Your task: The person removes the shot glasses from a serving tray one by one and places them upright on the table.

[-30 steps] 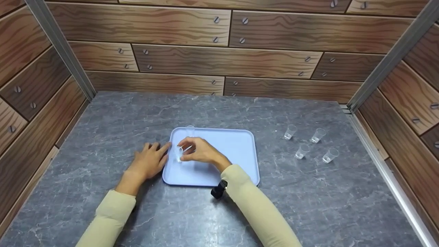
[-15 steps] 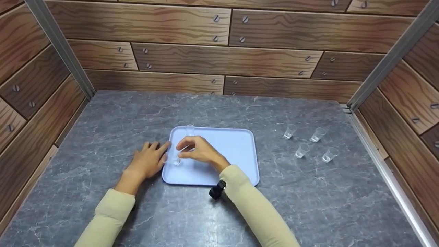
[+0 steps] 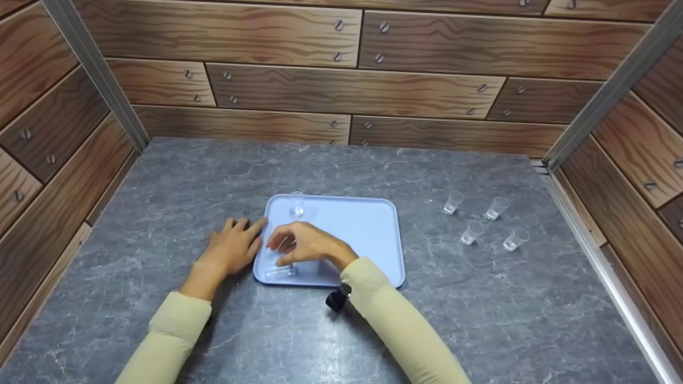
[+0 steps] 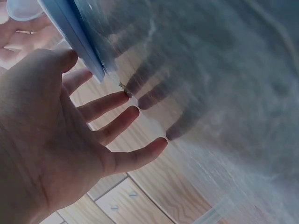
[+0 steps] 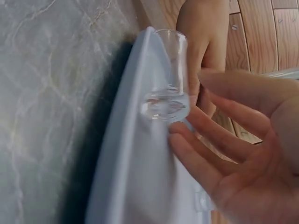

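Observation:
A clear shot glass (image 3: 280,270) lies on its side near the front left corner of the light blue tray (image 3: 357,229). My right hand (image 3: 307,242) hovers just behind it, fingers loosely bent. In the right wrist view, the thumb and fingertips are beside the fallen shot glass (image 5: 166,105) without gripping it. Another shot glass (image 3: 297,204) stands upright by the tray's back left corner. My left hand (image 3: 229,249) has its fingers spread on the table, with the index finger and thumb at the tray's left rim. The left wrist view shows those fingers extended (image 4: 135,156).
Several clear shot glasses stand upright on the grey marbled table (image 3: 453,309) to the right of the tray, such as the nearest one (image 3: 515,240). Wood-patterned walls (image 3: 277,90) and metal posts (image 3: 96,80) enclose the table.
The right hand held the shot glass on the tray, then released it. The glass tipped leftward and now lies farther forward. The right hand moved slightly toward the front; the left stayed put.

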Motion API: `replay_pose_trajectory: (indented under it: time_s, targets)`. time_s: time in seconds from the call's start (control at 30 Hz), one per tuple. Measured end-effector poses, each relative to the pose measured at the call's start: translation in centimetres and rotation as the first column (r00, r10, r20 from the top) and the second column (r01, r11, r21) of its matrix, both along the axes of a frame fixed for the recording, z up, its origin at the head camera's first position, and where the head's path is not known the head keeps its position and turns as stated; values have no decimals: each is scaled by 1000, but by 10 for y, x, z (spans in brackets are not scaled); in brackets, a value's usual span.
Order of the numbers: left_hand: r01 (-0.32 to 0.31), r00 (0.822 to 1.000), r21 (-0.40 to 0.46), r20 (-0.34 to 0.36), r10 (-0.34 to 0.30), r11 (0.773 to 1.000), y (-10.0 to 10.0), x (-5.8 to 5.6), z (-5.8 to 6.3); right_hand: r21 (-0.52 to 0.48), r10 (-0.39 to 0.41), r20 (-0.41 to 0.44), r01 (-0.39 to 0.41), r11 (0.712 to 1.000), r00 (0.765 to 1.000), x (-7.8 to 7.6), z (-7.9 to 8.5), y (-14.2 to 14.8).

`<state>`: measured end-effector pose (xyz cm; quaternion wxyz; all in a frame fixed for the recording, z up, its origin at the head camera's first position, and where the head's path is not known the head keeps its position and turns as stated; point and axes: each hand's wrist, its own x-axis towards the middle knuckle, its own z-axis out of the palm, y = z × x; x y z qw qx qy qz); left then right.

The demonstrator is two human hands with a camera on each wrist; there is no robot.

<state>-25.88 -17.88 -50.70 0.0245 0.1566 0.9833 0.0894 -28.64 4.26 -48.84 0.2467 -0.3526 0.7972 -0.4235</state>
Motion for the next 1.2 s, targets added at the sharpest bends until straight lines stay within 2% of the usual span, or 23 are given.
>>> replay_pose_trajectory:
  time_s: [0.1,0.3,0.53,0.77,0.9,1.0,1.2]
  targets:
    - [4,1000,-2,-7,-4,1000,0,0,0,63,53,-31,-51,997,998,3,4,1]
    - [-2,1000,-5,-9,2,1000,-1,0,-1,187,106,-65,-92,978,992,7,6,-1]
    - [6,1000,-3,-9,-6,1000,-1,-1,-2,219,141,-35,-130,967,989,8,7,1]
    - [3,1000,-8,-3,-3,1000,0,-1,-1,174,179,23,-180,968,984,4,11,15]
    - [-2,1000,-15,5,2,1000,2,-2,0,144,187,-3,-185,972,982,-2,13,28]
    - [-5,1000,-22,14,5,1000,3,-2,-1,88,175,8,-175,981,985,-6,15,39]
    - [-13,999,-26,29,14,1000,2,-2,-1,-41,143,87,-140,989,986,-9,15,60]
